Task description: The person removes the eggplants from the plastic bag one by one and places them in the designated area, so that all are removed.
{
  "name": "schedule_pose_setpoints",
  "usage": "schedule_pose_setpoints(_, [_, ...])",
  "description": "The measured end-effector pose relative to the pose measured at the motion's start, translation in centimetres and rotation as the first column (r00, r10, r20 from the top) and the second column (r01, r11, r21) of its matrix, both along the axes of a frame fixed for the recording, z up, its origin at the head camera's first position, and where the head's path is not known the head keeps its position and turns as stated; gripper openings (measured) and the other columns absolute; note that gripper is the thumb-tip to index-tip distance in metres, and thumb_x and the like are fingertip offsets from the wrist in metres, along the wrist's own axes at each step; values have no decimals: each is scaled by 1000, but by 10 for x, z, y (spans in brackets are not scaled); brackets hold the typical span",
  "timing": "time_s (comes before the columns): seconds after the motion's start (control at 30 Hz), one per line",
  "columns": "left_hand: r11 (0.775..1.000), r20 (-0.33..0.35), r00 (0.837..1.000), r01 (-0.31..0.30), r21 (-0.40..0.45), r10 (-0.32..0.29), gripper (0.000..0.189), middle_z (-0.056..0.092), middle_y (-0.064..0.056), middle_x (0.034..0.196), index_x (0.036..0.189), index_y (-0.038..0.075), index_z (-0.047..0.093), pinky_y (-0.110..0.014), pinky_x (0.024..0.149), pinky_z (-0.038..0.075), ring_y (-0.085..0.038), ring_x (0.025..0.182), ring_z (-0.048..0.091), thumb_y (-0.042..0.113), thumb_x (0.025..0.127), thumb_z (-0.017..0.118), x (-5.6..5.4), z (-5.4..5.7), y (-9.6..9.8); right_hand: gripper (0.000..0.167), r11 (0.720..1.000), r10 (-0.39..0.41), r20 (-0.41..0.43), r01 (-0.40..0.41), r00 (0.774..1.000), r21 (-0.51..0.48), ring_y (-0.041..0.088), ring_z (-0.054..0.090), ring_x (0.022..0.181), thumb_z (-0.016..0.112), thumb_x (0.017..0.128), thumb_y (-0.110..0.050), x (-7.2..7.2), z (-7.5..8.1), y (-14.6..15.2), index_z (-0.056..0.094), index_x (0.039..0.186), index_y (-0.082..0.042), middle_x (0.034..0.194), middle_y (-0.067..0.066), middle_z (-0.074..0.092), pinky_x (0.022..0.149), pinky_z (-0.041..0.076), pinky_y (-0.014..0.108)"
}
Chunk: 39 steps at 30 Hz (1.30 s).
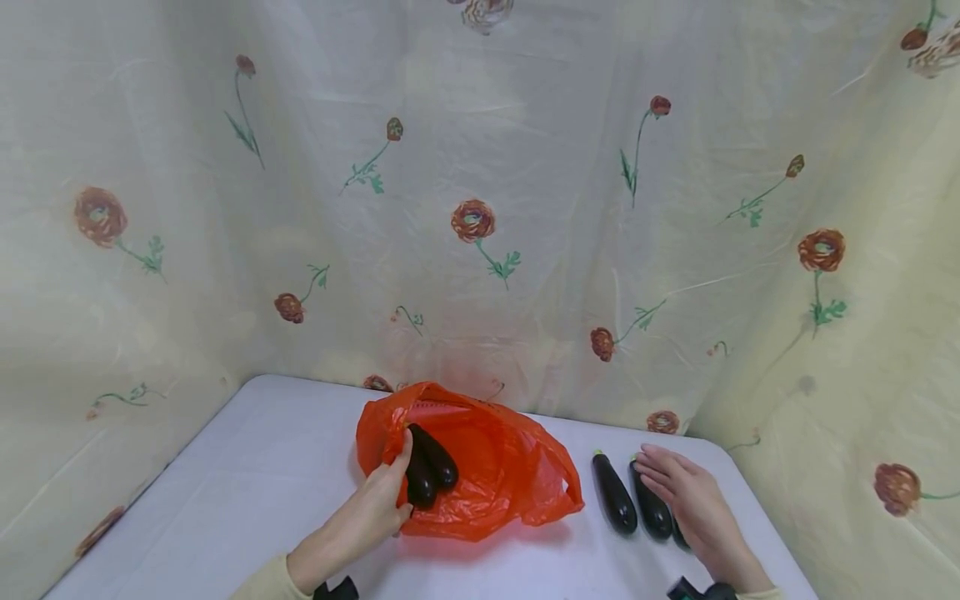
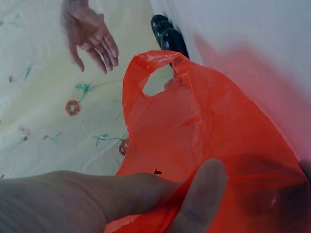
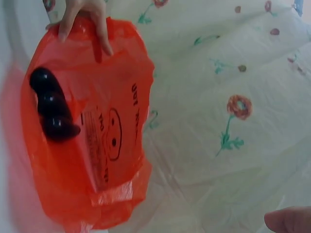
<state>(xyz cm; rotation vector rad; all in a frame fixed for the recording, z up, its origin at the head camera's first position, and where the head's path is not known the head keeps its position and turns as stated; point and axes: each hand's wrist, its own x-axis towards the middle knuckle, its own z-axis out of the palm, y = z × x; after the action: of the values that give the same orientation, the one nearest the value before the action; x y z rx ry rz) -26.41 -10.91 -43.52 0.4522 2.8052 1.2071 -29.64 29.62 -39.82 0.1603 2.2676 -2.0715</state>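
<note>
My left hand (image 1: 384, 497) pinches the rim of a thin red plastic bag (image 1: 510, 467), thumb on one side of the film, as the left wrist view also shows. The bag lies on its side with its mouth held open. Inside rest three glossy dark eggplants (image 3: 52, 104), side by side near that hand. Over on the right, my right hand (image 1: 690, 500) hovers above the eggplants on the table, fingers extended and nothing in its grasp. Two eggplants, the left one (image 1: 615, 496) and the middle one (image 1: 651, 508), lie beside it. A third (image 1: 680, 536) is mostly hidden under the hand.
A white-covered table (image 1: 285, 467) bears everything. Flower-printed curtain sheeting (image 1: 555, 208) hangs right behind the table and along its left and right sides. One handle loop of the bag (image 2: 133, 80) stands up toward the right-hand side.
</note>
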Motion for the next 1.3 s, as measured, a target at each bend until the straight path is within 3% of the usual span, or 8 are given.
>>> schedule_pose_setpoints(0.17, [1000, 3, 1000, 2, 2, -2, 105, 48, -14, 90, 154, 5, -8, -22, 50, 48, -12, 51, 49, -8, 82, 68, 0, 0, -1, 71, 999, 16, 64, -18, 998, 40, 21, 50, 129, 46, 99, -46, 1, 9, -16, 28, 148, 1, 151, 20, 37, 106, 39, 32])
schedule_pose_setpoints(0.57, [1000, 5, 1000, -6, -9, 6, 103, 51, -18, 96, 154, 3, -5, -22, 51, 49, -13, 53, 50, -7, 82, 69, -1, 0, -1, 66, 998, 63, 38, -64, 997, 28, 22, 54, 126, 51, 98, -44, 8, 25, -50, 35, 145, -1, 149, 20, 41, 99, 47, 28])
schedule_pose_setpoints(0.87, [1000, -5, 1000, 9, -1, -9, 104, 52, -27, 107, 154, 3, -5, -22, 52, 50, -14, 58, 51, -8, 81, 69, 0, 0, -1, 75, 996, 70, 57, -73, 996, 56, 30, 49, 131, 57, 93, -51, 9, 27, -67, 34, 146, -4, 148, 18, 43, 102, 42, 35])
schedule_pose_setpoints(1.17, [1000, 7, 1000, 8, 6, -8, 104, 48, -31, 122, 154, 4, -7, -21, 52, 50, -13, 57, 51, -8, 82, 68, 1, -1, -1, 73, 996, 83, 54, -84, 995, 27, 27, 53, 127, 58, 92, -50, 8, 26, -72, 37, 145, -5, 147, 17, 45, 101, 45, 35])
schedule_pose_setpoints(1.3, [1000, 9, 1000, 12, 1, -12, 104, 51, -28, 114, 154, 4, -7, -22, 52, 50, -13, 56, 51, -8, 82, 68, 0, 0, -1, 74, 996, 86, 56, -88, 995, 19, 31, 53, 128, 60, 91, -50, 7, 26, -77, 37, 145, -5, 146, 18, 45, 100, 46, 36])
